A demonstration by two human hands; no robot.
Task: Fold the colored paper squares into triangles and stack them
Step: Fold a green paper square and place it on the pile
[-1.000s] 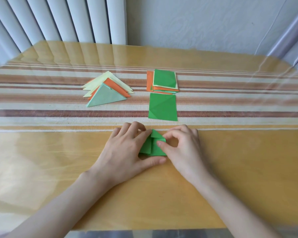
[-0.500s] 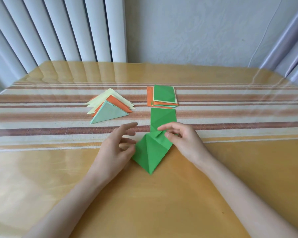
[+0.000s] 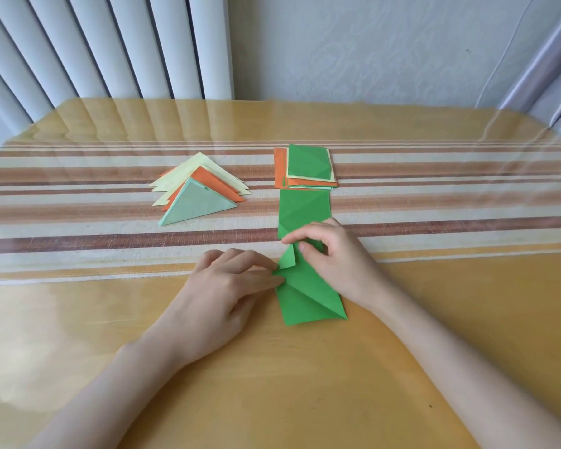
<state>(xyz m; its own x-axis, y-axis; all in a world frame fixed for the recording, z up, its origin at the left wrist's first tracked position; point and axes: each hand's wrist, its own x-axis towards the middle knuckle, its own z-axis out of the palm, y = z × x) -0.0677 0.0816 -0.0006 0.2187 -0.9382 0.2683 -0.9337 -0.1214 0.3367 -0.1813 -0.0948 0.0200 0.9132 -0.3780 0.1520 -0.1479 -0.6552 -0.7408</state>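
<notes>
Green paper [image 3: 308,296] lay on the counter [image 3: 110,335] on the near side of the pile of squares [image 3: 308,166], half folded, with sharp diagonal creases and a small flap raised at its far end. The right hand [image 3: 334,254] pinched that flap between thumb and forefinger. The left hand [image 3: 227,286] lay with straight fingers, its thumb tip pressing the sheet's left edge. A creased green square [image 3: 305,212] sat just near of the pile, and the stacked triangles [image 3: 198,196], pale green on top, lay left of the pile
</notes>
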